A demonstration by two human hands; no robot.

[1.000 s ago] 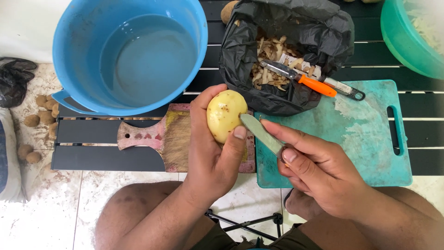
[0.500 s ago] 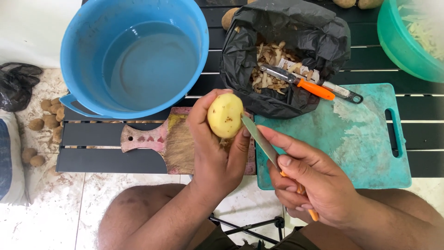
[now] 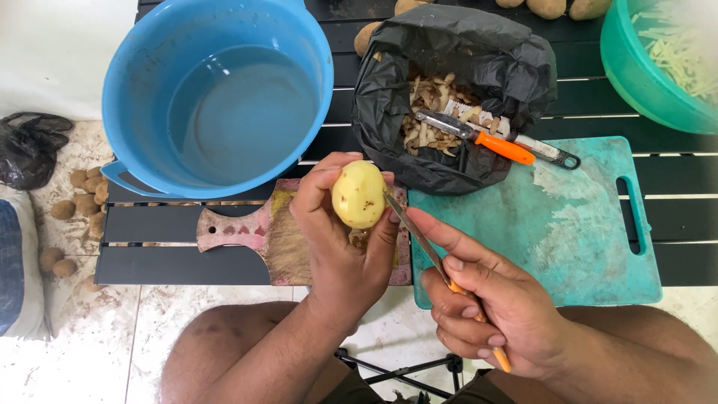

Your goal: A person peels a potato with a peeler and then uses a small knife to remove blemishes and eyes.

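Two bare hands work at the middle of the frame, above knees cut off by the bottom edge. The right hand [image 3: 493,318], lower right of centre, has its fingers curled tight round a knife [image 3: 426,247] with an orange handle, most of that handle buried in the fist; the blade tip meets the right side of a peeled potato [image 3: 359,194]. The left hand [image 3: 336,247] clamps the potato between thumb and fingers, so its underside is hidden. Beneath them lies a worn wooden board [image 3: 247,228], half covered by the left hand, just beside a teal cutting board [image 3: 568,224]. Further up, a black bag [image 3: 456,97] holds peelings, with an orange-handled peeler [image 3: 479,135] resting across its mouth. At upper left stands a blue bucket [image 3: 217,97] of water; at the upper right corner, a green bowl [image 3: 658,67] is cropped. Small potatoes [image 3: 75,194] litter the floor at far left.
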